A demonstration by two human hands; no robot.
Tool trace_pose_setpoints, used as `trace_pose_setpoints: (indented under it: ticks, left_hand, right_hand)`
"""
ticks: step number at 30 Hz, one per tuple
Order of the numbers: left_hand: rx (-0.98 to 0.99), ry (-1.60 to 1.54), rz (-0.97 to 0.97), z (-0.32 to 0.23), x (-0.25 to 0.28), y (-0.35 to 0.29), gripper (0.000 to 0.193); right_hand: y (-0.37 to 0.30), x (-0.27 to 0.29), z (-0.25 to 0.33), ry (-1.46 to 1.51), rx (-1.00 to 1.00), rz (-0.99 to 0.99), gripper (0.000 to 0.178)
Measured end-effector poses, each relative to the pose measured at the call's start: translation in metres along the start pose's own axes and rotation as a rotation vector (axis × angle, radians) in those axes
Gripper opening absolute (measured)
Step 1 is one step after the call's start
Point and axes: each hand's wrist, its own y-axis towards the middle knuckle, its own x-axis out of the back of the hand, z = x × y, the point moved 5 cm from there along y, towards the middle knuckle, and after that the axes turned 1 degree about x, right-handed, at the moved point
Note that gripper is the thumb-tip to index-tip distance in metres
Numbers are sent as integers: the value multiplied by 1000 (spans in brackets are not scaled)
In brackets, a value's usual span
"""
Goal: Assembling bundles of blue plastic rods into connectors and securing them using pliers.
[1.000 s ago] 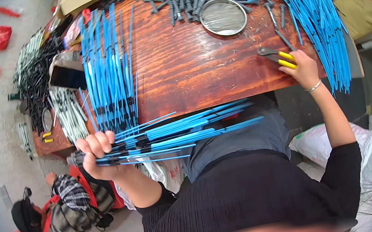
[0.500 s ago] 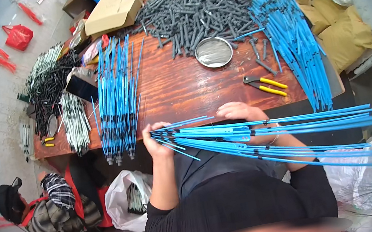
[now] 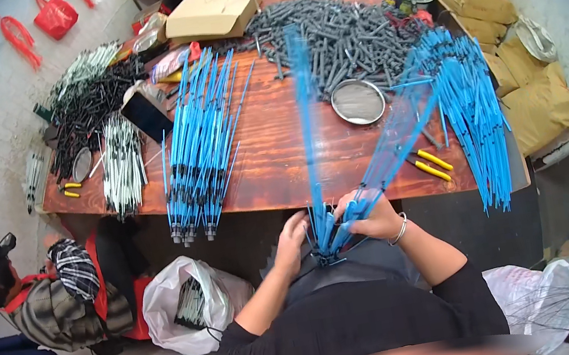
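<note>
In front of my lap, a bundle of long thin blue rods (image 3: 328, 226) with black joints stands with its dark gathered end down. The rods fan apart into two groups, one pointing straight up and one to the upper right, both blurred by motion. My right hand (image 3: 373, 219), with a bracelet at the wrist, is closed around the right group. My left hand (image 3: 291, 242) is at the bundle's left side, its fingers loosely bent and not wrapped around the rods. Similar blue bundles (image 3: 204, 149) lie on the table at left, and a loose blue pile (image 3: 471, 116) at right.
On the wooden table (image 3: 266, 158) are a heap of grey rod-like pieces (image 3: 328, 35), a round metal dish (image 3: 358, 102), yellow-handled pliers (image 3: 433, 166), white rods (image 3: 122, 167) and a cardboard box (image 3: 215, 8). A white sack (image 3: 162, 303) and another person (image 3: 58, 306) are at left.
The bundle has swung from lying sideways to the right to standing up and away from me. My left hand no longer grips its dark end; my right hand has closed on some rods.
</note>
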Motion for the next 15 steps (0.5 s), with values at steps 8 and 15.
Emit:
trace_pose_setpoints:
  ticks: [8,15]
  left_hand:
    - [-46,592,643,-90,-49,2,45]
    - [-127,652,486,-89,-49,3,47]
  right_hand:
    - [12,-13,-19,3,-108,17,24]
    - [26,-17,-6,66,-178,-15,17]
